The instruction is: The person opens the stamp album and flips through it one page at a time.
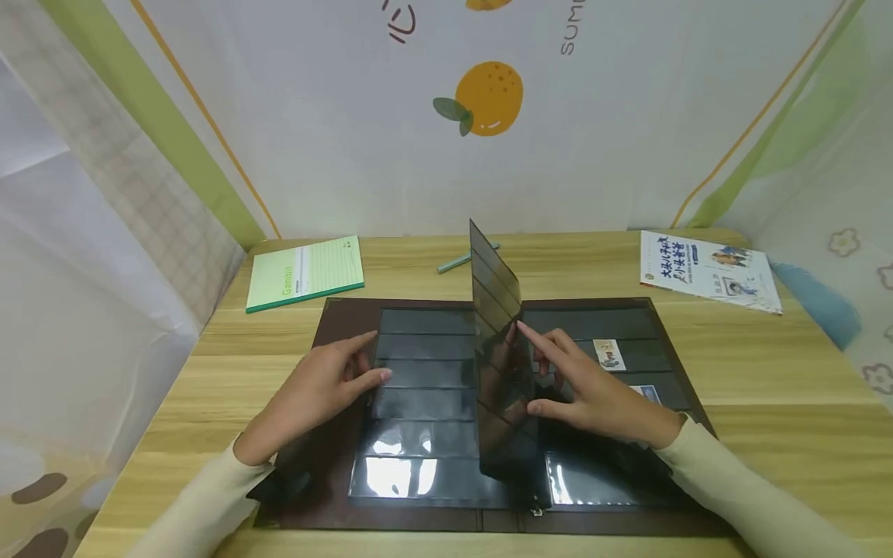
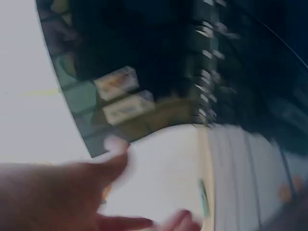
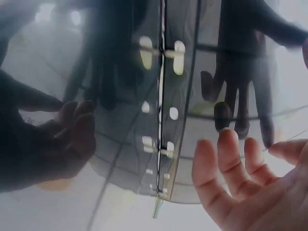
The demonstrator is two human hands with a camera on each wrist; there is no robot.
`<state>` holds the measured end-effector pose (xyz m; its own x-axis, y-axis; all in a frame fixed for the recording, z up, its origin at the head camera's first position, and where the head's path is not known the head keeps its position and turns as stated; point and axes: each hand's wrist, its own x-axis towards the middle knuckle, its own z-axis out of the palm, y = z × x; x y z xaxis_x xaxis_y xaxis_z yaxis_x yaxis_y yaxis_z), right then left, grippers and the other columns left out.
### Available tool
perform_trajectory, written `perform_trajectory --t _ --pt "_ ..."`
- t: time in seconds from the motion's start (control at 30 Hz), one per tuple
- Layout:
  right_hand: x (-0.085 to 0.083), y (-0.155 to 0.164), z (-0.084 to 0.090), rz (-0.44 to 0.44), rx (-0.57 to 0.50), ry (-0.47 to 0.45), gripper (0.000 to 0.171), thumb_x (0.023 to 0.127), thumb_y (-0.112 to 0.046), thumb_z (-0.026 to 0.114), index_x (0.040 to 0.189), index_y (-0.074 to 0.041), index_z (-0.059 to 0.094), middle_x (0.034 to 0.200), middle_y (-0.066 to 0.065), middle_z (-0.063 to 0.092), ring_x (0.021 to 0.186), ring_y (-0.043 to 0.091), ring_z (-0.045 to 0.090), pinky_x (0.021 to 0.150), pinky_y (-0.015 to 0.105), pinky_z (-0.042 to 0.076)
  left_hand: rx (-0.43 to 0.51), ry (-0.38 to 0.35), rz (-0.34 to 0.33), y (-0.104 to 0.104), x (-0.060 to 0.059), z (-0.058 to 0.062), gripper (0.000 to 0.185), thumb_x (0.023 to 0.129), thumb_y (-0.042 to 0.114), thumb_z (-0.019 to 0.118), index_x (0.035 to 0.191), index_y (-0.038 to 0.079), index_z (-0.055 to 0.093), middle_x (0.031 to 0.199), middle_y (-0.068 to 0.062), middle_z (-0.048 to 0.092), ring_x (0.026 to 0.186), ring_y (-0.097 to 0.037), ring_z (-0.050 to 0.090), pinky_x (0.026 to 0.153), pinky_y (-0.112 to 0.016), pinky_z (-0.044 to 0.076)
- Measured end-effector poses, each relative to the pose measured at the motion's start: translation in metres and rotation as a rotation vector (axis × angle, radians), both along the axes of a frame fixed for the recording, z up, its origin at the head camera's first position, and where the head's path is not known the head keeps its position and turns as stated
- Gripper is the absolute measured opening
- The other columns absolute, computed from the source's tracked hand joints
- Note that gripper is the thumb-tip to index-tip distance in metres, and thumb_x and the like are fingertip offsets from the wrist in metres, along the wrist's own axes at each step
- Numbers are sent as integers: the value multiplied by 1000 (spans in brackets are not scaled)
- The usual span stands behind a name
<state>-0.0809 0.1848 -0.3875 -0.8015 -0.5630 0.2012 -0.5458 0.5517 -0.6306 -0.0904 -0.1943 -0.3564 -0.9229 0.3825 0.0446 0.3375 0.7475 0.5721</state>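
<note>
A stamp album (image 1: 418,518) with a dark brown cover lies open on the table. One see-through dark page (image 1: 497,372) stands nearly upright near the spine. My right hand (image 1: 582,380) is at this page's right side, its index fingertip and thumb at the sheet. Small stamps (image 1: 609,355) sit in the strips of the right-hand page beneath. Over the left page's outer edge is my left hand (image 1: 324,391), thumb and index finger apart, gripping nothing visible. Two blurred stamps (image 2: 127,108) show in the left wrist view. Ring holes run along the binding (image 3: 161,96) in the right wrist view.
A green notebook (image 1: 307,271) lies at the back left of the wooden table (image 1: 774,457). Behind the album is a slim green pen-like stick (image 1: 453,263). At the back right lies a white printed booklet (image 1: 711,271). A patterned curtain (image 1: 335,139) hangs behind.
</note>
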Motion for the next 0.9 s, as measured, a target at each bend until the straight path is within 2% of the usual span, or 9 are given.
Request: perform_trajectory --t 0.07,0.13,0.23,0.3,0.43,0.53,0.77,0.87,0.9 --pt "2 -3 -1 -11 4 12 99 86 -31 82 163 -26 19 106 -2 43 88 10 46 64 19 43 200 -75 -106 2 2 4 69 96 27 71 154 5 40 117 -10 69 92 -19 69 69 -25 56" --pt "3 -6 -2 -19 6 27 98 86 -33 81 163 -25 20 102 -2 43 84 9 44 60 18 40 408 -214 -233 6 6 8 75 99 24 67 161 14 26 147 -18 52 120 -33 64 80 -32 61" --pt "4 -11 -3 -34 15 49 97 86 -36 81 162 -26 23 100 -2 43 83 9 44 58 17 39 651 -422 -380 15 12 12 82 102 24 62 164 26 8 165 -20 25 140 -49 45 86 -44 61" --pt "4 -14 -3 -47 33 65 96 86 -39 80 162 -27 24 99 -3 44 83 8 44 60 17 39 721 -479 -407 20 15 14 85 103 26 60 164 33 2 168 -19 16 142 -53 38 87 -49 60" --pt "5 -19 -2 -66 56 73 95 84 -44 81 161 -28 27 98 -4 45 80 6 44 61 18 39 714 -490 -334 29 19 19 89 103 22 60 162 39 -4 169 -19 12 140 -51 43 83 -50 61" --pt "6 -22 -2 -65 60 61 94 84 -45 81 161 -27 29 96 -5 46 76 6 44 62 19 40 688 -469 -253 32 20 19 91 101 15 59 162 38 -4 168 -23 13 111 -41 70 77 -43 62" --pt "7 -30 -4 -60 68 76 93 83 -47 81 159 -22 34 91 -5 44 72 4 38 61 19 37 601 -449 -79 35 18 16 92 98 20 66 161 45 3 169 -16 14 138 -42 49 63 -35 58" --pt "8 -31 -5 -60 70 93 93 82 -46 82 158 -20 36 90 -4 44 71 4 36 61 19 37 534 -463 -31 35 14 10 95 96 29 71 160 47 4 165 -22 23 96 -43 64 62 -35 55" --pt "8 -32 -5 -60 71 97 92 82 -46 82 158 -20 36 90 -4 43 71 4 36 61 19 36 518 -458 -26 35 12 7 96 95 29 72 160 45 4 166 -22 23 97 -44 63 61 -34 54"
